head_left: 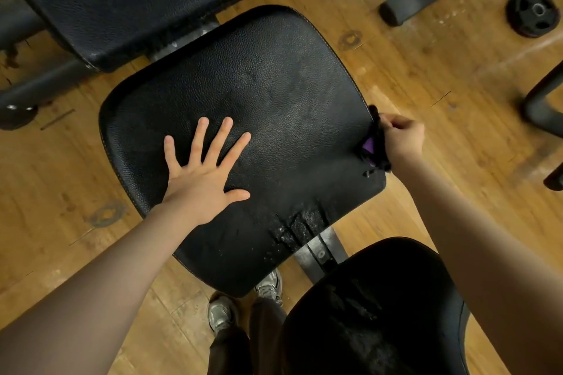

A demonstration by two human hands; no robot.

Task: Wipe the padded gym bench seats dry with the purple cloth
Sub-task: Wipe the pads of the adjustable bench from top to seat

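Head view, left to right: my left hand lies flat, fingers spread, pressed on the black seat at frame centre. Wet streaks mark the seat's lower edge. At the seat's right edge, my right hand grips the bunched purple cloth, which touches the padding.

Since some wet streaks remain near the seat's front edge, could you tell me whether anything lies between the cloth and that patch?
Nothing visible does. The right hand grips the purple cloth at the seat's right edge, and bare padding runs from there to the wet streaks. The left hand lies flat farther left, off that line.
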